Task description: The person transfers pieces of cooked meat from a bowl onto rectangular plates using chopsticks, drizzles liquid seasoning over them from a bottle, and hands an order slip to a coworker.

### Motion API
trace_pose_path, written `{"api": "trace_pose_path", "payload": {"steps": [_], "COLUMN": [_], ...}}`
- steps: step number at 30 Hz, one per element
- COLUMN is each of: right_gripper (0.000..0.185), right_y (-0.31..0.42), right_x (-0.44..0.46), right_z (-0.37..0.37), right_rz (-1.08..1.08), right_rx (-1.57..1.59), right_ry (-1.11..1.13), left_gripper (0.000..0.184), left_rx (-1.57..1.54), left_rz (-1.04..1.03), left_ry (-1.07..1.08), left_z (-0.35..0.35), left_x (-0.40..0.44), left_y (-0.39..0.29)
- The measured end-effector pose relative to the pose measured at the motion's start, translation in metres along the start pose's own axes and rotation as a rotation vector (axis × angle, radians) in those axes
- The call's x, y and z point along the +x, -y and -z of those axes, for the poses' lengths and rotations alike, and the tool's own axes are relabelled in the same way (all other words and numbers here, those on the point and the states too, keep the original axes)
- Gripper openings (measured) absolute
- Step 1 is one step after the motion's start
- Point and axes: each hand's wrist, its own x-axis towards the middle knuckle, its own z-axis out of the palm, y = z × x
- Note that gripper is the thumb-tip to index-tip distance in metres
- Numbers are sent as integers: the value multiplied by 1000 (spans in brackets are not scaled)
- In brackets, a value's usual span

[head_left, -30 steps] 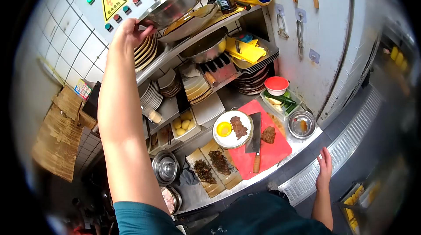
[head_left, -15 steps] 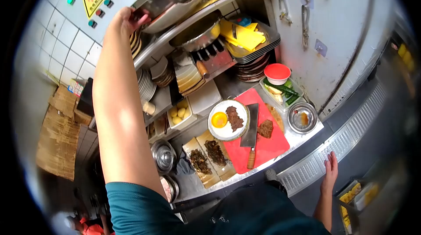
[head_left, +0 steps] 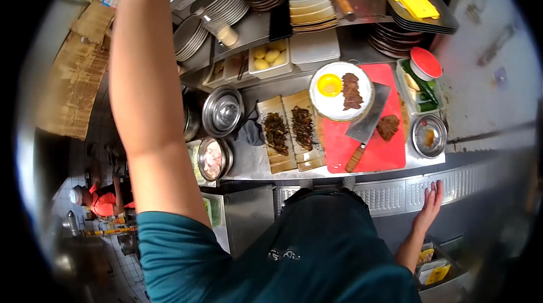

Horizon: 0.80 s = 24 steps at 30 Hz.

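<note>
My left arm reaches up past the top edge of the view, so my left hand and anything in it are out of sight. Low on the right, my right hand [head_left: 431, 208] hangs beside the counter with its fingers stretched out, holding nothing. On the counter lies a red cutting board [head_left: 370, 69]. A cleaver [head_left: 370, 116] rests on it, next to a piece of cooked meat [head_left: 388, 127]. A white plate [head_left: 339, 112] overlaps the board, carrying sliced meat [head_left: 351, 91] and a small yellow dish [head_left: 329, 85]. Two long plates [head_left: 281, 162] of dark chopped food sit to its left.
Metal bowls [head_left: 223, 112] stand at the counter's left, one with pale pink meat [head_left: 212, 158]. Stacked plates [head_left: 226, 3] and a tub of potatoes [head_left: 270, 57] are behind. On the right are a container of green vegetables [head_left: 425, 102] and a metal bowl [head_left: 429, 136]. Far left, another person [head_left: 103, 201] works.
My left hand, earlier at a metal bowl on the upper shelf, has gone out of view at the top. The camera view has turned and shifted left. My right hand stays open.
</note>
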Motion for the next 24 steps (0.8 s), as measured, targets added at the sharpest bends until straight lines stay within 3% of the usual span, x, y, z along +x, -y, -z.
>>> {"api": "trace_pose_path", "payload": {"steps": [1, 2, 4, 6, 8, 12, 14, 16, 18, 24], "right_gripper": [52, 51, 51, 52, 53, 51, 52, 53, 62, 67], "right_y": [5, 9, 9, 18, 18, -9, -26, -58, -103, -182], "right_x": [2, 4, 5, 0, -12, -54, -84, -121, -162, -299], "right_z": [-7, -13, -22, -32, -36, -30, -29, -18, 2, 6], "right_rz": [-2, -2, 76, 111, 125, 97, 28, -74, -106, -362], "right_rx": [19, 37, -6, -58, -38, -143, -221, -298, -549, -533], "right_ry": [-2, -9, -1, -34, -58, -171, -248, -325, -372, -495], "left_gripper": [40, 16, 28, 34, 60, 84, 89, 87, 92, 91], "left_rx": [39, 555, -262, -522, -298, -94, -287, -270, -133, -160], "left_rz": [-150, -614, 35, 237, 293, 265, 370, 367, 425, 658], "left_ry": [-4, -233, -135, -167, -230, -468, -357, -551, -522, -410], "left_z": [-7, -17, -52, -127, -192, -309, -314, -312, -330, -323], "left_x": [-6, -68, -129, -168, -186, -183, -170, -155, -147, -140], "left_y": [44, 58, 53, 105, 161, 249, 253, 238, 248, 246]}}
